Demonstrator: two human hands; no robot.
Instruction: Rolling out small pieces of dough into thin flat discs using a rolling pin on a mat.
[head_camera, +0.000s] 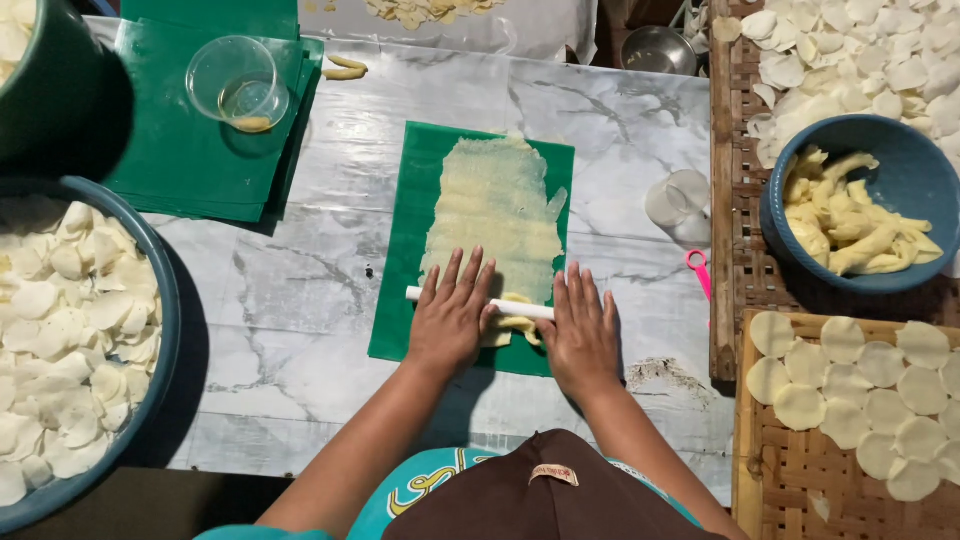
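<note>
My left hand (452, 318) and my right hand (582, 330) lie flat, fingers spread, on a thin white rolling pin (515, 309) at the near end of a green plastic sheet (395, 300). A long, thin strip of pale yellow dough (495, 215) stretches away from the pin across the sheet. A thicker lump of the dough (517, 327) shows between my hands, just under the pin.
The marble table (300, 300) carries a stack of green sheets (170, 150) with a clear cup (237, 82) on it. A blue basin of white discs (70, 330) sits left. Right: a blue bowl of dough pieces (860, 210), woven trays of discs (860, 400), a clear cup (680, 205), a pink tool (698, 270).
</note>
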